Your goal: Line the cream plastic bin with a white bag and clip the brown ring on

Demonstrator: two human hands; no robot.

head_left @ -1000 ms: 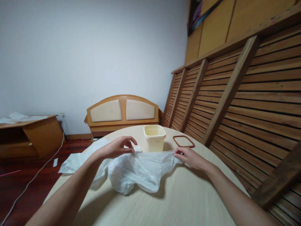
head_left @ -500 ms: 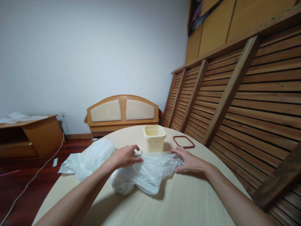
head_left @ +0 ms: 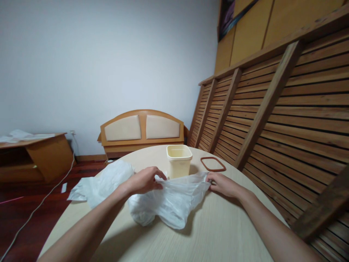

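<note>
A crumpled white plastic bag [head_left: 174, 203] lies on the table in front of me, its upper edge drawn fairly straight between my hands. My right hand [head_left: 222, 183] pinches the bag's right corner between thumb and fingers. At the upper left of the bag, my left hand [head_left: 147, 180] has its thumb and forefinger closed on the edge; the fingertips are partly hidden. Just behind the bag stands an open cream plastic container [head_left: 179, 165], upright, its base hidden by the bag. A reddish-brown, rounded-square ring [head_left: 213, 164] rests flat beyond my right hand.
Another white plastic bag [head_left: 109, 180] lies at the left of the round table [head_left: 218, 225], behind my left forearm. A headboard [head_left: 143, 127] stands against the wall. Wooden slats [head_left: 272, 120] lean along the right. A cable [head_left: 40, 213] runs over the floor beside a cabinet [head_left: 49, 160].
My right hand has closed on the bag's corner. My left fingers have drawn together at its edge. Between them the bag's upper edge has become straighter and tighter. Container and ring have not moved.
</note>
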